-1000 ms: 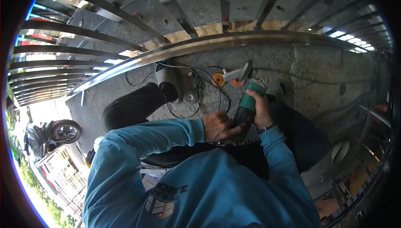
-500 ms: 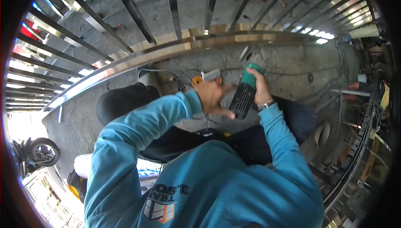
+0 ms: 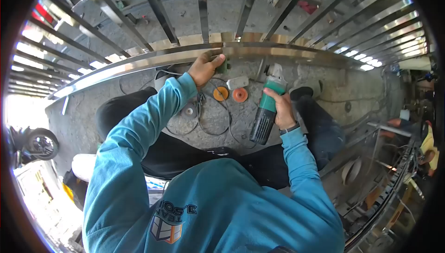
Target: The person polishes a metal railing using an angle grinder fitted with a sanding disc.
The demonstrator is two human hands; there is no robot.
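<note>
Grey concrete floor point(image 3: 301, 81) lies under a long metal rail point(image 3: 153, 60) with bars, and a seated person works beside it.
The right hand point(image 3: 282, 109) has its fingers closed around the green and black grinder point(image 3: 267, 114), which is held tilted above the floor, between the legs. The left hand point(image 3: 205, 70) is at the rail, fingers bent; whether they grip it, one cannot tell. Near it lie an orange disc point(image 3: 239, 95) and a yellow disc point(image 3: 220, 93).
</note>
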